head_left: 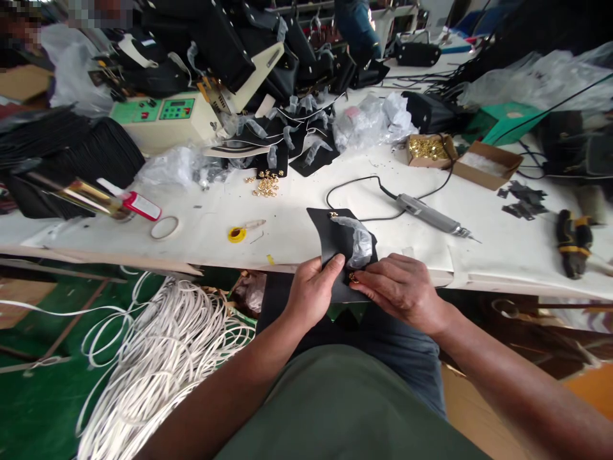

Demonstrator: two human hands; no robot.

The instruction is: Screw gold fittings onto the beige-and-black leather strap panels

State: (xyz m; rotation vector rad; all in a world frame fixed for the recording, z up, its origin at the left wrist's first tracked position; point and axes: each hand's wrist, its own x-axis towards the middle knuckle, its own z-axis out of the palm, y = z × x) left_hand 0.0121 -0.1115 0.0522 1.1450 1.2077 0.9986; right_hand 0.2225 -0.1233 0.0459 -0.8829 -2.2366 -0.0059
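A black leather-like panel (334, 239) lies across the table's front edge, with a plastic-wrapped strip (360, 241) on it, likely a handle, and a gold fitting (334, 215) at its far end. My left hand (316, 287) grips the panel's left side, thumb on top. At the near end my right hand (400, 287) pinches a small gold fitting (353, 277) against the panel. Its fingers partly hide that fitting. Beyond the panel rests a grey electric screwdriver (431, 216) with a black cord, its bit pointing right.
Loose gold fittings (267, 184) lie in a pile at mid-table. A box of gold parts (428, 148) stands behind the screwdriver. Black-and-yellow pliers (573, 243) are at far right, a red-and-white glue bottle (142, 206) at left. Coiled white cord (167, 358) covers the floor.
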